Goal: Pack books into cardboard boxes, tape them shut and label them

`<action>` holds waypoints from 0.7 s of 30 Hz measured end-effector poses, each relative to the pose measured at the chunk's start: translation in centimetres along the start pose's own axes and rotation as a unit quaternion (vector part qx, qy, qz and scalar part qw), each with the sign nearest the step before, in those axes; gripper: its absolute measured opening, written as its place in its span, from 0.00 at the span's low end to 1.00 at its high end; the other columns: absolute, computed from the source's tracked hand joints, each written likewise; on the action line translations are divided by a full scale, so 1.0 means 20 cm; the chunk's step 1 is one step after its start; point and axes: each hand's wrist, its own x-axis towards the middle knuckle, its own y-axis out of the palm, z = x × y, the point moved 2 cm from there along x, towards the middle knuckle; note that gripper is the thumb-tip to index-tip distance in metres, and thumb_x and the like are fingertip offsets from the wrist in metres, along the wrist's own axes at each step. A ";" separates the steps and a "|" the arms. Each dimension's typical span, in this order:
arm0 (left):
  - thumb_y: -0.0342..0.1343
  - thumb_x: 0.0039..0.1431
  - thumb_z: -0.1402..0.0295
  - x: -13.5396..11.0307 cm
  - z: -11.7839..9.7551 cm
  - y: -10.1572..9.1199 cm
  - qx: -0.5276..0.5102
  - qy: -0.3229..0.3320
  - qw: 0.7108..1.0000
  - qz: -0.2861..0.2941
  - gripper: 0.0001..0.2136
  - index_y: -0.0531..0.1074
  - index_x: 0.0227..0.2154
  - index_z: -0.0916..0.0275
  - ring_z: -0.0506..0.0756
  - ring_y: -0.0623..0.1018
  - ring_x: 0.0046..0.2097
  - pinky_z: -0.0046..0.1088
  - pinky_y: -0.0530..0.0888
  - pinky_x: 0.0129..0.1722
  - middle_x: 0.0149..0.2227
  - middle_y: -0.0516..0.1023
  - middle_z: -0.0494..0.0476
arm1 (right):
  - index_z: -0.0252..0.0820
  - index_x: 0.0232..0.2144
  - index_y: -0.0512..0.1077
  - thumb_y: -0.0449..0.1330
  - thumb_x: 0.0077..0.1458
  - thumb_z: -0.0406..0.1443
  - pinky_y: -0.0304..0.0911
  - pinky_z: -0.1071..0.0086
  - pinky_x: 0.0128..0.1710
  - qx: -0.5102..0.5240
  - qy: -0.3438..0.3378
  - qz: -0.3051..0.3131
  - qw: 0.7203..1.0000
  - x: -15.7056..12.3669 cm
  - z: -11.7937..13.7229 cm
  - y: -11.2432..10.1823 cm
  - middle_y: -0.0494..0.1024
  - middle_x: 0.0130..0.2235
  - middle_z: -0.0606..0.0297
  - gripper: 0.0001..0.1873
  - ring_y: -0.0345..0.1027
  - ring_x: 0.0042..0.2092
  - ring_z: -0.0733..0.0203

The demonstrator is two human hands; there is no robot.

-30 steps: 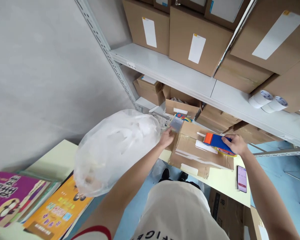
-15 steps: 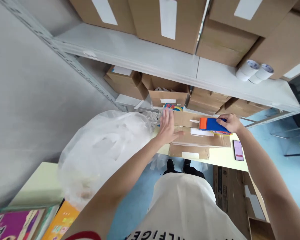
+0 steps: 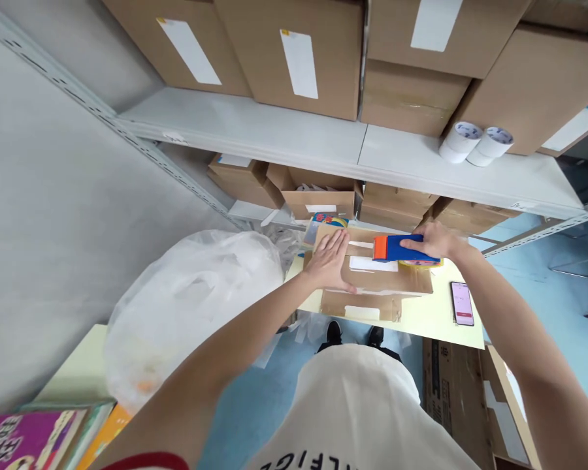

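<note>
A cardboard box (image 3: 372, 279) lies on the pale yellow table (image 3: 434, 313), with a white label on its top. My left hand (image 3: 328, 261) rests on the left part of the box top, fingers stretched out. In my right hand (image 3: 435, 240) is a blue tape dispenser (image 3: 396, 248) with an orange front, held over the right half of the box. Its orange end is at the top face near the label; whether it touches the cardboard I cannot tell. Another cardboard piece with a white label (image 3: 361, 313) shows at the near edge of the box.
A phone (image 3: 462, 303) lies on the table's right side. To the left bulges a large translucent plastic bag (image 3: 196, 294). A shelf (image 3: 313, 140) ahead bears cardboard boxes (image 3: 294, 65) and tape rolls (image 3: 463, 140). Books (image 3: 24, 437) lie at lower left.
The camera view has shifted, so the shelf, box and hands appear a little further left and lower. My right hand still grips the tape dispenser, and my left hand stays on the box.
</note>
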 end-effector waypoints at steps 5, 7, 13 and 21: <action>0.58 0.35 0.34 0.00 0.01 0.02 0.018 -0.008 1.000 -0.004 0.65 0.42 0.68 0.77 0.72 0.45 0.71 0.48 0.40 0.68 0.70 0.42 0.81 | 0.43 0.18 0.73 0.56 0.51 0.60 0.60 0.65 0.27 0.011 0.011 0.016 1.000 -0.15 -0.48 -0.06 0.75 0.21 0.59 0.30 0.70 0.27 0.56; 0.57 0.35 0.34 0.00 0.03 0.01 0.033 -0.011 0.999 0.015 0.65 0.43 0.68 0.77 0.72 0.44 0.71 0.48 0.40 0.68 0.70 0.42 0.80 | 0.43 0.17 0.72 0.55 0.51 0.61 0.60 0.66 0.26 0.038 0.048 0.045 0.997 -0.19 -0.68 -0.01 0.75 0.20 0.59 0.30 0.69 0.25 0.58; 0.57 0.35 0.32 0.07 -0.05 -0.03 0.069 -0.053 0.993 0.079 0.67 0.41 0.68 0.81 0.75 0.42 0.71 0.51 0.41 0.68 0.70 0.39 0.85 | 0.45 0.15 0.66 0.49 0.50 0.63 0.61 0.67 0.28 0.116 -0.001 0.008 0.993 -0.15 -0.86 0.25 0.73 0.19 0.63 0.33 0.65 0.24 0.60; 0.53 0.43 0.32 0.46 -0.73 0.16 0.008 0.088 0.988 0.127 0.61 0.38 0.70 0.71 0.71 0.41 0.72 0.52 0.35 0.68 0.71 0.39 0.75 | 0.44 0.16 0.69 0.51 0.51 0.60 0.60 0.69 0.27 0.215 -0.048 -0.003 0.976 -0.10 -0.87 0.38 0.73 0.19 0.64 0.29 0.67 0.25 0.61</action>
